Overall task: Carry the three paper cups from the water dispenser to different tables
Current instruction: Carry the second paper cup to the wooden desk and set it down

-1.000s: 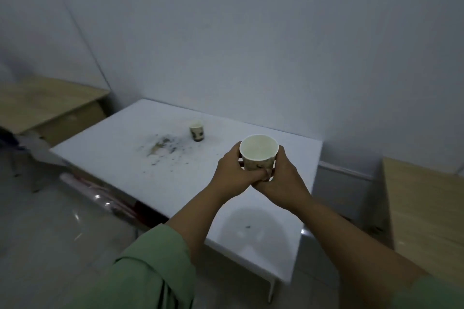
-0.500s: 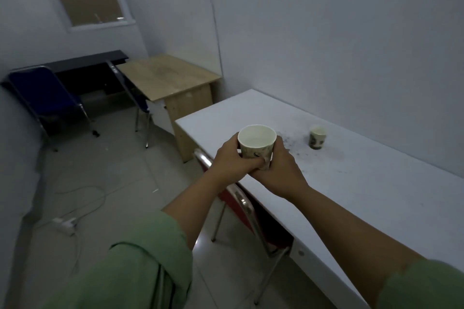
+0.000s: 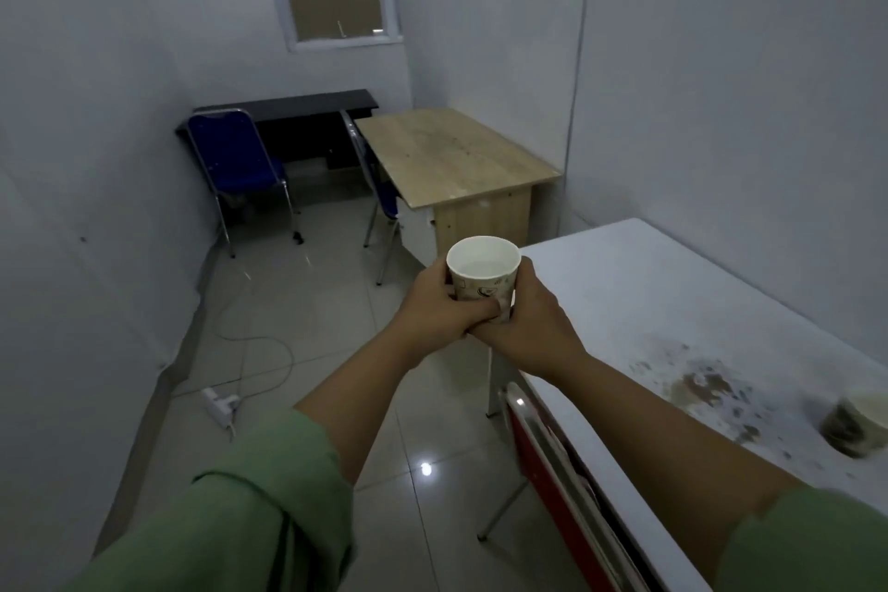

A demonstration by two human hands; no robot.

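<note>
Cup point(image 3: 483, 274) base hidden by hands

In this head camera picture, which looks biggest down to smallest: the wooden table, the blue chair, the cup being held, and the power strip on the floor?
1. Wooden table
2. Blue chair
3. Held paper cup, which sits nearer the camera and so looks larger than it would at the furniture's distance
4. Power strip

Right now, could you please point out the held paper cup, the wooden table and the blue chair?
held paper cup point(image 3: 483, 291): head view, printed side wall.
wooden table point(image 3: 451, 154): head view, bare tabletop.
blue chair point(image 3: 223, 137): head view, backrest.
</note>
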